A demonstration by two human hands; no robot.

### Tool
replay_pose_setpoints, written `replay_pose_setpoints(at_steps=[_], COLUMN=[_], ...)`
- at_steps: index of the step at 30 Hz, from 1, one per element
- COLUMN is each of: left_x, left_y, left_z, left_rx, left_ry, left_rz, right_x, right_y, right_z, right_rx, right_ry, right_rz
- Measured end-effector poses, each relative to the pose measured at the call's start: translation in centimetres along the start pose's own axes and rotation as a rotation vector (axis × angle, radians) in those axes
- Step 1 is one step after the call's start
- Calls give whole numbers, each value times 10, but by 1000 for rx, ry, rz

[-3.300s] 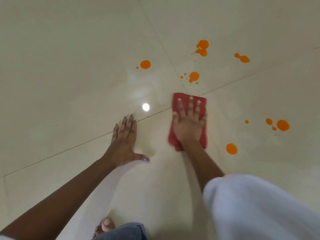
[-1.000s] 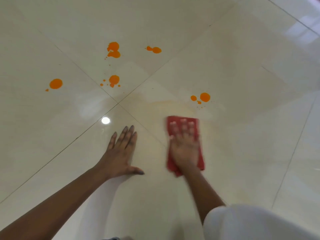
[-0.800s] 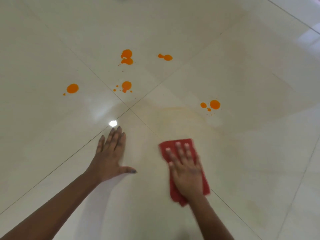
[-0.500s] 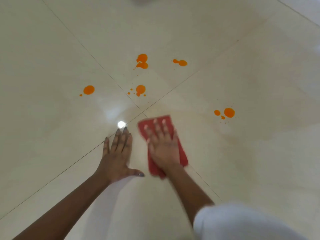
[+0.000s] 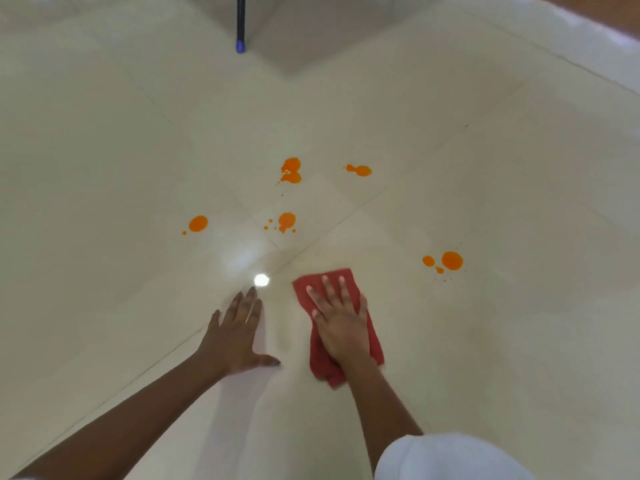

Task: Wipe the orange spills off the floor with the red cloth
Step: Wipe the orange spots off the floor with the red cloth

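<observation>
A folded red cloth [image 5: 304,287] lies flat on the cream tiled floor. My right hand [image 5: 341,323] presses it down with straight, spread fingers. My left hand [image 5: 237,336] rests flat on the bare tile just left of it, fingers straight. Orange spills dot the floor ahead: a round drop [image 5: 198,223] to the far left, a splattered drop [image 5: 286,221] above the cloth, a double blotch [image 5: 291,170] beyond it, a small pair [image 5: 360,170] further right, and a round drop with small ones [image 5: 451,260] to the right of the cloth.
A dark pole with a blue tip [image 5: 240,26] stands on the floor at the far top. A raised pale edge [image 5: 588,53] runs along the top right. A bright light reflection [image 5: 261,280] glints by my left fingertips.
The cloth under my right hand slid right, away from my left hand, over the last half second. One second ago it was further right. My left hand stayed planted.
</observation>
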State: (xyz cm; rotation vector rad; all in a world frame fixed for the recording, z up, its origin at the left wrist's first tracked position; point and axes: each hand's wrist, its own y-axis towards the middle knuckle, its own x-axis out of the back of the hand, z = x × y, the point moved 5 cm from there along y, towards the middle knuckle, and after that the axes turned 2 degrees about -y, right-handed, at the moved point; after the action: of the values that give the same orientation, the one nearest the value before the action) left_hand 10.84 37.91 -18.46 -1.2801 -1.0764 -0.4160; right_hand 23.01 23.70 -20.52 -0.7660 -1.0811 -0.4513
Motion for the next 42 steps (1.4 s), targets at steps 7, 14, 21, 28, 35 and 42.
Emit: replay_pose_setpoints(at_steps=[7,14,21,28,35,42], left_x=[79,66,24,28,19,26], left_y=[-17,0,34,71,76,77], left_z=[-26,-42,-27,-46,-41,-56], left_rx=[-187,-202,-237,-448,-479,-404], left_ry=[254,113,7,32,-15,-207], left_rz=[-86,-93,-144,-175,-230,-293], right_x=[34,56,19,68,18,49], right_y=[-9,40,-13,98,-19,61], right_z=[-35,-47,-8,-66,-45,-90], right_rx=[-344,-336,13,-241,19,-260], right_ry=[169,126,-29,-47,-117,-78], right_rz=[60,-37,-130,-198,-238,-152])
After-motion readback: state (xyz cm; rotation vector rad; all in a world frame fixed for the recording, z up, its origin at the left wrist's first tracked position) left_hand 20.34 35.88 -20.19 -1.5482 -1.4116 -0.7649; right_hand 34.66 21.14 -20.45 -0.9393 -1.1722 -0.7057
